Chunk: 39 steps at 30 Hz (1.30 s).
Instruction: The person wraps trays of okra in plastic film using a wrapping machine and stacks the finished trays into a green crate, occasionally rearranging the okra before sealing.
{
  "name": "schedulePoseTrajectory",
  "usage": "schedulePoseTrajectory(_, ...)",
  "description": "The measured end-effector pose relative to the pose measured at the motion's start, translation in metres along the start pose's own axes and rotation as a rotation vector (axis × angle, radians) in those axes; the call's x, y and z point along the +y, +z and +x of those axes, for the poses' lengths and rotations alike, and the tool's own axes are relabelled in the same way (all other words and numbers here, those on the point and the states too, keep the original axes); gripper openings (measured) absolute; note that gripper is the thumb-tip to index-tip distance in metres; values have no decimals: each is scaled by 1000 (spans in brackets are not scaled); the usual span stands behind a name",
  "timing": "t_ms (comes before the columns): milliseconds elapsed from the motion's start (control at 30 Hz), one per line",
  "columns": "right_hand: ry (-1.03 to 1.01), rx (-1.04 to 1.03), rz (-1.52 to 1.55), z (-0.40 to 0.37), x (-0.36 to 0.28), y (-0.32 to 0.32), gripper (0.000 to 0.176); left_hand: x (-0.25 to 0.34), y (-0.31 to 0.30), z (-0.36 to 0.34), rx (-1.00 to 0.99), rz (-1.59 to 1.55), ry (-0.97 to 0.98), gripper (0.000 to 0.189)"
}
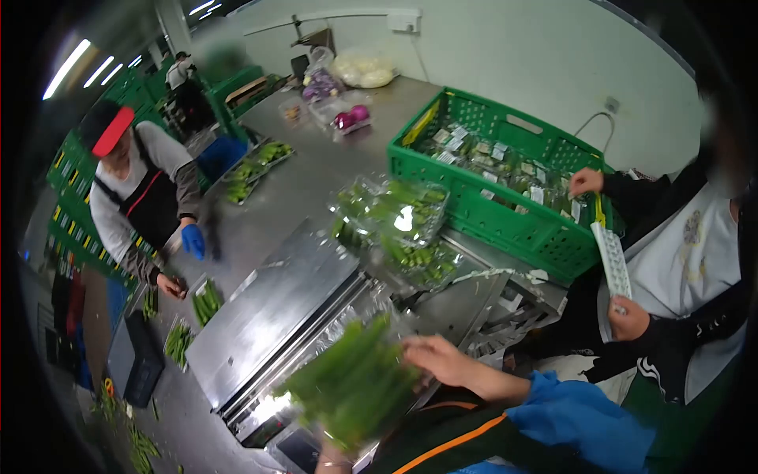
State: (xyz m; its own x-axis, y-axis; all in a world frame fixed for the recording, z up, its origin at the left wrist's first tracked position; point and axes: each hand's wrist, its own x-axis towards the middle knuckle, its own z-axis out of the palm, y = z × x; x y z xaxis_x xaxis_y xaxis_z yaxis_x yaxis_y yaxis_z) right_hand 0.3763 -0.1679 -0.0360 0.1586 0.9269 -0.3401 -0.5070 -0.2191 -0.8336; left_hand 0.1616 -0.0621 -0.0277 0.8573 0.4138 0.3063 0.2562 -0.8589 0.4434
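Note:
A pack of long green vegetables [351,383], smeared by motion, is held between my two hands over the film-wrapping machine [272,292]. My right hand [434,357] grips its right edge, fingers bent against it. My left hand [335,452] is at its lower edge, with the fingers mostly hidden by the pack. I cannot make out the exact kind of vegetable. Just beyond the machine, wrapped packs of green vegetables [407,212] lie stacked on the metal table. Clear film [377,304] shows on the machine behind the held pack.
A green crate [497,201] with labelled packs stands at the back right. Beside it, a person [679,261] holds a strip of labels [612,265]. Across the table, another person [138,186] wears a blue glove near small trays of green pods [207,302]. Purple onions [353,118] lie at the back.

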Motion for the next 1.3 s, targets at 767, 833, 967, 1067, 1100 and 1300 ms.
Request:
schedulePoseTrajectory(767, -310, 730, 168, 180, -98, -125, 40, -316, -147, -108, 1078, -331, -1150, 24)
schedulePoseTrajectory(833, -429, 684, 100, 165, -122, -117, 35, -340, -144, -116, 1130, -414, -1064, 24)
schedulePoseTrajectory(967, -674, 755, -49, 130, -219, -98, 30, -320, -145, -51, 1084, -434, -782, 23)
schedulePoseTrajectory(1067, -767, 645, -156, 104, -273, -83, 32, -250, -152, 29, 893, -584, -593, 21)
schedulePoseTrajectory(1100, -783, 588, -191, 100, -282, -78, 33, -219, -154, 60, 793, -642, -493, 24)
schedulePoseTrajectory(1300, -513, 201, -229, 110, -288, -66, 28, -65, -131, 239, 403, -787, -59, 60)
